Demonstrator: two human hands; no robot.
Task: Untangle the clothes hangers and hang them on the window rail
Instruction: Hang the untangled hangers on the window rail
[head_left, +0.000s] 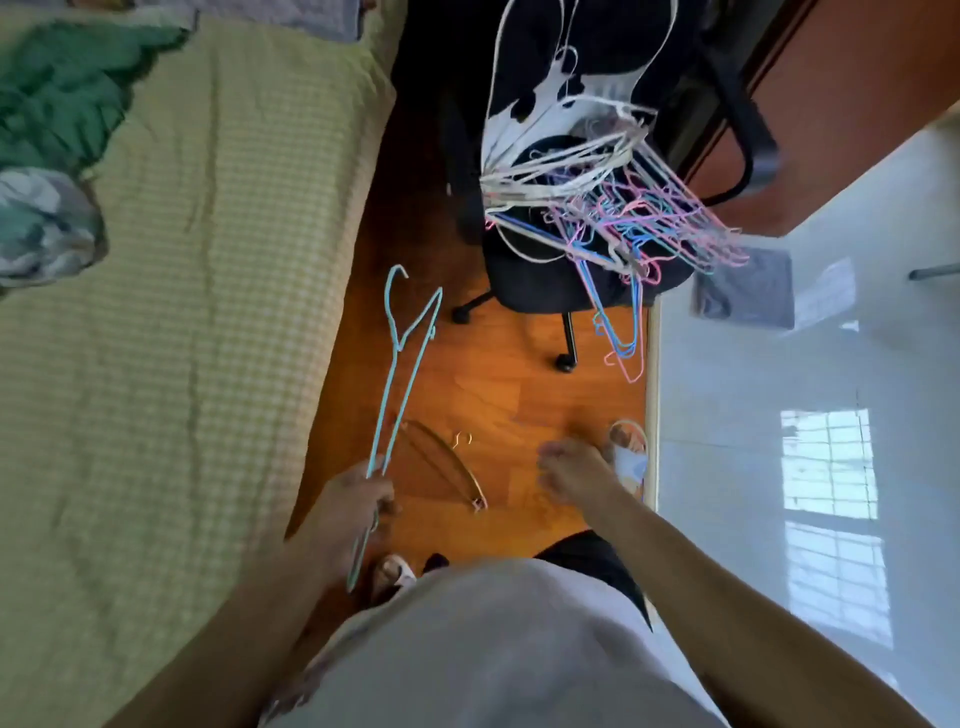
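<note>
Left hand (358, 499) gripping teal hanger (400, 364), right hand (569, 467) empty

You are standing in a bedroom of a home: a bed (171, 322) with a yellow-green checked cover fills the left side, with crumpled green bedding (62, 98) at its far corner. Beside it runs a wooden floor (467, 395) carrying a black wheeled office chair (540, 270) heaped with a tangle of clothes hangers (613, 208). To your right the wood meets glossy white tiles (753, 467) that mirror a barred window.
</note>
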